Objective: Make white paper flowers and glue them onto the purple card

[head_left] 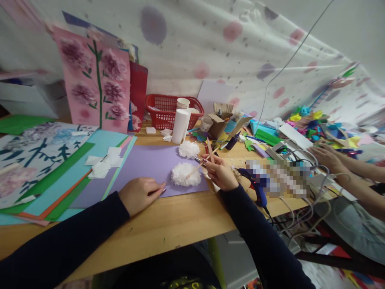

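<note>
My right hand (pixel 221 172) is holding a thin stick (pixel 195 171); my left hand (pixel 138 195), fingers narrowed, is resting on purple paper (pixel 144 160). Yellow shirt lettering (pixel 183 283) is showing illegibly.

My sleeves (pixel 254 218): dark navy. Paper flowers (pixel 186 175): both white. Base sheet (pixel 141 168): plain lilac. Stick (pixel 197 169) I'm holding: tan. Surface (pixel 159 228): yellowish wood grain. Glue gun (pixel 260 192): dark blue. Basket (pixel 162 118): red. Roll (pixel 181 127): white. Box (pixel 217 127): brown.

On my left, paper stack (pixel 73 168) shows green, turquoise, orange, purple; scraps (pixel 100 168) on it white. Propped picture (pixel 90 114): pink ground, green stem (pixel 99 92), mauve blooms (pixel 114 91). Wall cloth (pixel 183 44): white with pink and purple dots (pixel 152 25).
</note>
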Available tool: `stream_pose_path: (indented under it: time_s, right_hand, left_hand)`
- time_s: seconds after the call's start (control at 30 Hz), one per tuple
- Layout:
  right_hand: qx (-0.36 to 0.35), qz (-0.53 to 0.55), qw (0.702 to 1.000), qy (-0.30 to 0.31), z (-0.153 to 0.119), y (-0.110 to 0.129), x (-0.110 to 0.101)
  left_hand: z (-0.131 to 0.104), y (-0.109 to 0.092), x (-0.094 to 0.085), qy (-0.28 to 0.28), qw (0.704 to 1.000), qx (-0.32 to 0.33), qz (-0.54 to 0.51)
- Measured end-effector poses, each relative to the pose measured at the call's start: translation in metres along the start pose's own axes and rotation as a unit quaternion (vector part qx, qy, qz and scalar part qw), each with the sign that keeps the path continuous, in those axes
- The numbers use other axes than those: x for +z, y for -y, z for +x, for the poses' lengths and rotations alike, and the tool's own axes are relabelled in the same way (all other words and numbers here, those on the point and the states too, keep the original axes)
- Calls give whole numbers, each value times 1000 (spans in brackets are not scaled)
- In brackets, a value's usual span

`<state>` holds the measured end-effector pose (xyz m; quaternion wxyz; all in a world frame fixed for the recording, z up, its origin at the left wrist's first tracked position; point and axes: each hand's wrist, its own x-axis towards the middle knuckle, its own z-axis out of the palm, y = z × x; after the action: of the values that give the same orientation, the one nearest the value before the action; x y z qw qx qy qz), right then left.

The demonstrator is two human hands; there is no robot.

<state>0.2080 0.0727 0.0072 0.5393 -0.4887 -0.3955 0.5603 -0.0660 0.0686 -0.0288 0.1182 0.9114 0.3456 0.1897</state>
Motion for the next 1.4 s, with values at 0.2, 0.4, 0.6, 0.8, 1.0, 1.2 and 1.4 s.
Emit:
stream_pose_path:
  time_s: [0.2, 0.4, 0.6, 0.8, 1.0, 1.2, 1.4]
  right_hand:
    - [-5, 9, 1000, -3, 1, 1, -1]
    - [-49, 3, 998, -31, 3, -2, 4]
    - [-39, -30, 998, -34, 2, -5, 7]
    - [-30, -27, 999, -36, 3, -5, 2]
    - [-41, -2, 999, -27, 7, 0, 2]
    - [-71, -3, 997, -24, 8, 19, 6]
    - [-91, -27, 995, -17, 14, 12, 16]
  left_hand:
    - [0, 0, 1, -7, 1000, -6, 2]
    - [0, 0, 1, 2, 1000, -8, -6]
    - [-1, 1, 1, -20, 1000, 1, -21]
    - [-1, 0, 0, -14, 1000, -2, -14]
    - [0, -1, 0, 2, 1000, -8, -9]
    - [0, -1, 0, -2, 1000, -6, 3]
    - [0, -1, 0, -11, 1000, -4, 11]
